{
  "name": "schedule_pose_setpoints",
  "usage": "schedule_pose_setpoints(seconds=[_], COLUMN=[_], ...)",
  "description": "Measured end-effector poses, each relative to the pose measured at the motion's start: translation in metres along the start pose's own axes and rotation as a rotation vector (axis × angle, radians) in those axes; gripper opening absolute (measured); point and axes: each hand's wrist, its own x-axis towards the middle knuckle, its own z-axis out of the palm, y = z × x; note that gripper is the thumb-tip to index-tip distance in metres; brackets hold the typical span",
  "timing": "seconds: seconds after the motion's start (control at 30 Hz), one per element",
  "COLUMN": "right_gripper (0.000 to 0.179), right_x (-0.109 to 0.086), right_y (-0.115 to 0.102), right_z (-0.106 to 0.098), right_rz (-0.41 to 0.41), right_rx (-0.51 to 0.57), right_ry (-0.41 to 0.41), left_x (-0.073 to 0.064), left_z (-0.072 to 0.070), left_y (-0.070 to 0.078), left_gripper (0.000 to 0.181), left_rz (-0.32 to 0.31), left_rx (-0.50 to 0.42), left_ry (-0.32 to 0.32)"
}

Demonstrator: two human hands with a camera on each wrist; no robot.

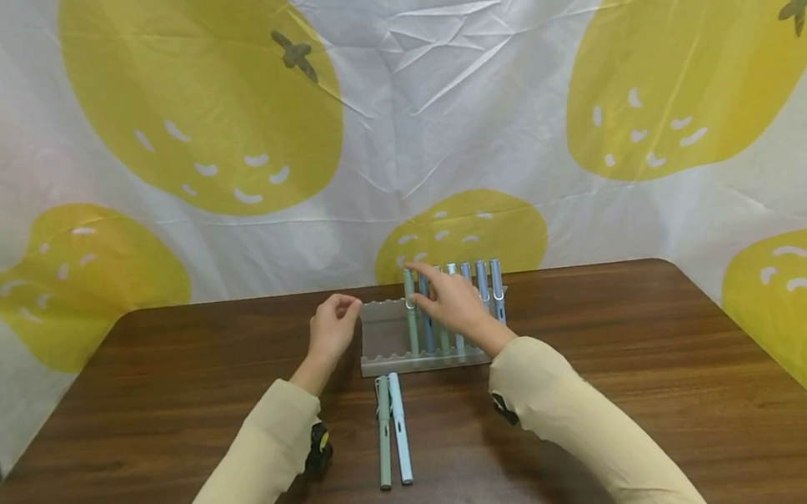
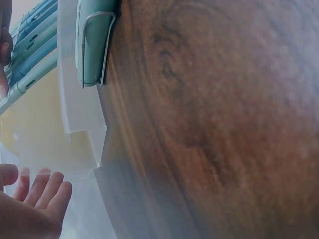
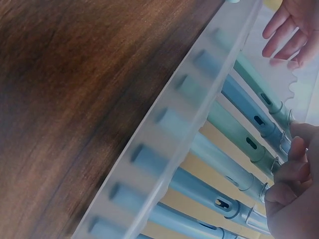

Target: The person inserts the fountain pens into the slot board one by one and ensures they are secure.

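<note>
A clear pen rack [image 1: 390, 364] stands at the back of the table with several capped pens upright in its right part. My right hand [image 1: 455, 300] reaches over the row and pinches the cap end of the leftmost green pen [image 1: 413, 326], whose lower end sits in the rack. In the right wrist view, right-hand fingers [image 3: 294, 174] are by the wire clips. At the rack's left end is my left hand [image 1: 333, 328], its fingers loosely bent near the upper corner; whether they touch it I cannot tell. In the left wrist view, its fingers [image 2: 47, 191] are spread apart from the thumb.
In front of the rack, a green pen [image 1: 384, 435] and a light blue pen [image 1: 399, 429] lie side by side on the dark wooden table [image 1: 200, 378]. Behind the table hangs a white cloth [image 1: 424, 115] with yellow lemon prints.
</note>
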Motion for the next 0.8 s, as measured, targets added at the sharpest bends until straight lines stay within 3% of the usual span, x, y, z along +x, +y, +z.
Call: schedule_pose_setpoints(seconds=[0.33, 0.57, 0.8], right_gripper=[0.053, 0.05, 0.046], right_x=[0.0, -0.01, -0.029], right_y=[0.0, 0.0, -0.001], right_z=[0.0, 0.002, 0.007], right_rz=[0.003, -0.087, -0.153], right_rx=[0.015, 0.073, 0.143], right_ry=[0.004, 0.072, 0.031], left_x=[-0.001, -0.001, 0.0], left_z=[-0.001, -0.001, -0.001], left_y=[0.002, 0.001, 0.0], left_gripper=[0.022, 0.022, 0.023], left_rz=[-0.005, -0.004, -0.004], left_rx=[0.003, -0.004, -0.003], left_ry=[-0.003, -0.006, -0.009])
